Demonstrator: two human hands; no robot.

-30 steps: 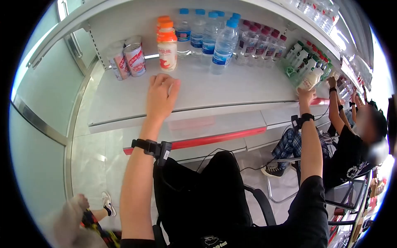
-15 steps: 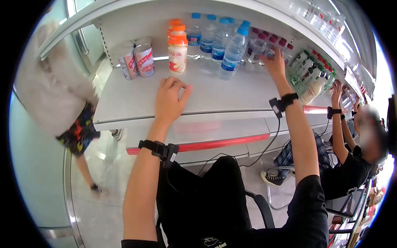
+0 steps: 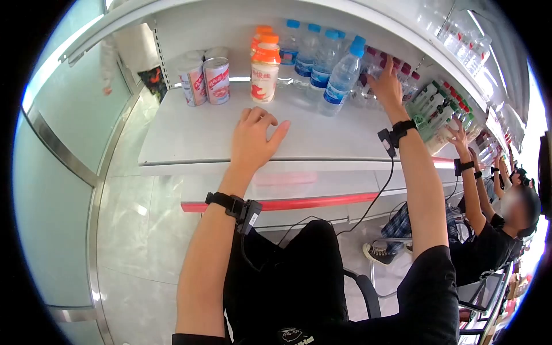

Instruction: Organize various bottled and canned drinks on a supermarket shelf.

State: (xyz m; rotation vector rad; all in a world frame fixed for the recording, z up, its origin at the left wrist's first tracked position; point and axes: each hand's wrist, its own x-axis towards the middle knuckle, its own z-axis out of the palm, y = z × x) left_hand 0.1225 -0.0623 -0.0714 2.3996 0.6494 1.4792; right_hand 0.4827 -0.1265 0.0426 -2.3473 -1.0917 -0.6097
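Observation:
My left hand [image 3: 255, 137] rests low over the shelf's front, fingers loosely curled and thumb apart, holding nothing. Just behind it stands a milk drink bottle [image 3: 265, 72] with an orange cap. My right hand [image 3: 387, 87] reaches to the clear bottles with dark red caps [image 3: 406, 71], index finger stretched up and thumb apart. It partly covers these bottles. Left of it, a blue-capped water bottle [image 3: 342, 80] stands in front of several others like it. Two cans [image 3: 217, 80] with red and white labels stand at the left, more behind them.
The white shelf [image 3: 195, 135] has a raised edge and a red strip [image 3: 287, 203] below. Green bottles [image 3: 426, 102] lean at the right, near a co-worker's hand [image 3: 459, 138]. An upper shelf [image 3: 397, 34] overhangs. A person [image 3: 135, 52] is at the back left.
The view has turned slightly, so the shelf items sit further right and lower. My right hand's index finger is now straighter and higher. The passing person has moved away to the back left.

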